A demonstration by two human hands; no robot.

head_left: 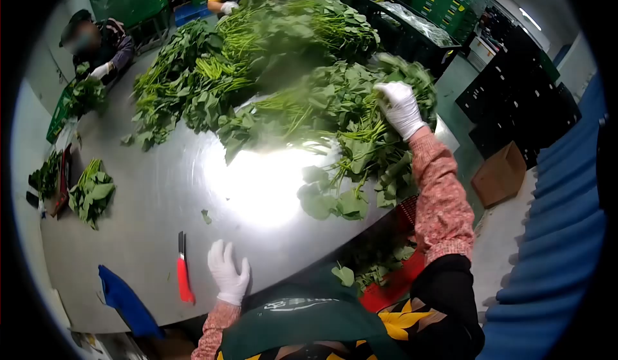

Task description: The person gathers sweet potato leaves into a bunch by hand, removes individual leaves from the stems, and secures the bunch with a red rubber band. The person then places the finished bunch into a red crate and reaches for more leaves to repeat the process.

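My right hand [400,109], in a white glove, is closed on leafy greens [360,135] at the right side of a large heap. Their long pale-green stems and broad leaves hang towards the table's right edge. My left hand [228,273], also gloved, is held over the near edge of the metal table [148,199] with its fingers apart and nothing in it. Just left of it lies a red-handled knife [185,270] with a narrow dark blade. A small loose leaf [206,216] rests beyond the knife.
A red basket [399,279] with leaves stands below the table's right edge. A small bunch of greens [93,193] lies at the left. Two co-workers [106,57] stand across the table. Black crates [515,96] and a cardboard box [499,175] are on the right.
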